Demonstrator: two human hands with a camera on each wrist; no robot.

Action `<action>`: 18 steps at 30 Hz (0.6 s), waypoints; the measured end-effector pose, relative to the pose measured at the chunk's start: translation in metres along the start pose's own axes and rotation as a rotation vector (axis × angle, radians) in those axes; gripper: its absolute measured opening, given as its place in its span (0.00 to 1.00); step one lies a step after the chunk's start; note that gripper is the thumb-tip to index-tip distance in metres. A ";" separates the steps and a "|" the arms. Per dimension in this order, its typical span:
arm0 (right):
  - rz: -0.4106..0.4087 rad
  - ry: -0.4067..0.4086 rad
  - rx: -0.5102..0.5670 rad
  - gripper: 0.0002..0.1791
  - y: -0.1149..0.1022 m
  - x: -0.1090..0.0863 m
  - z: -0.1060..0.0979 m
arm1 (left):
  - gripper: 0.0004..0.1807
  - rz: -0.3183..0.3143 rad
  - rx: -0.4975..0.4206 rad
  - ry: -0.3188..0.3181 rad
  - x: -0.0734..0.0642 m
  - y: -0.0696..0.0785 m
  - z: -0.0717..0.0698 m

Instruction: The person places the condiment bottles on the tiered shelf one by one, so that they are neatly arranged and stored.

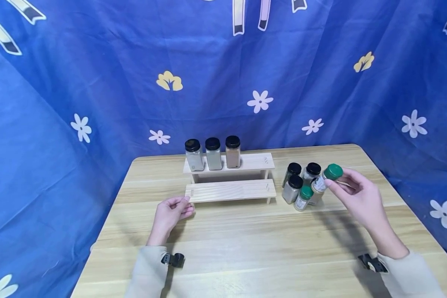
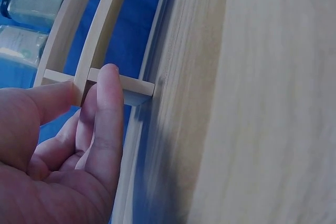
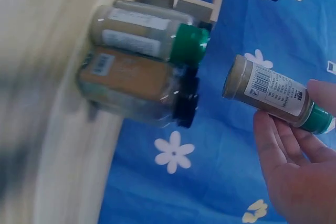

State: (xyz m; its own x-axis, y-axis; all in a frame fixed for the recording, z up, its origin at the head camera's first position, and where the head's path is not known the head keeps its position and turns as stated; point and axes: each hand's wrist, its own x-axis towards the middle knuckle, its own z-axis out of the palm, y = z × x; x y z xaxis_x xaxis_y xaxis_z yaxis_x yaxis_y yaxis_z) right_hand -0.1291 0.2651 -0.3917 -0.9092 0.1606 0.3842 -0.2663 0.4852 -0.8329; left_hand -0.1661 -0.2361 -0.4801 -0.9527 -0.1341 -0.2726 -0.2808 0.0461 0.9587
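My right hand (image 1: 361, 198) holds a small spice jar (image 3: 270, 90) with a green cap and a barcode label, tilted above the other jars. Thumb and fingers grip it near the cap in the right wrist view. Below it stand a second green-capped jar (image 1: 303, 198) and several black-capped jars (image 1: 292, 188). My left hand (image 1: 171, 215) pinches the left end of the lower tier of a two-tier wooden rack (image 1: 231, 191), its thumb on one side and a finger on the other in the left wrist view. Three black-capped jars (image 1: 213, 154) stand in a row on the upper tier.
The rack and jars stand toward the back of a light wooden table (image 1: 246, 248). Directly behind the table hangs a blue curtain (image 1: 216, 103) with flowers, which also runs along both sides. The group of jars sits just right of the rack.
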 end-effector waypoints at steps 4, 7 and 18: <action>-0.033 -0.028 0.041 0.21 -0.009 0.017 0.018 | 0.23 -0.003 0.007 0.005 0.001 0.000 -0.002; -0.070 -0.072 0.073 0.21 -0.017 0.030 0.038 | 0.22 -0.002 0.008 0.008 0.000 0.000 -0.003; -0.126 -0.227 0.167 0.21 -0.042 0.063 0.111 | 0.21 0.001 -0.002 0.017 -0.002 0.002 0.001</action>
State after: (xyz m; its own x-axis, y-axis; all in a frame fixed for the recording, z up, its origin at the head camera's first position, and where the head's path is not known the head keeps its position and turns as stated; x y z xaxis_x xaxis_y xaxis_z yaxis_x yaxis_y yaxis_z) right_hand -0.2107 0.1595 -0.3764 -0.9091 -0.0968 0.4052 -0.4130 0.3376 -0.8458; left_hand -0.1648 -0.2345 -0.4776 -0.9511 -0.1507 -0.2698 -0.2792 0.0447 0.9592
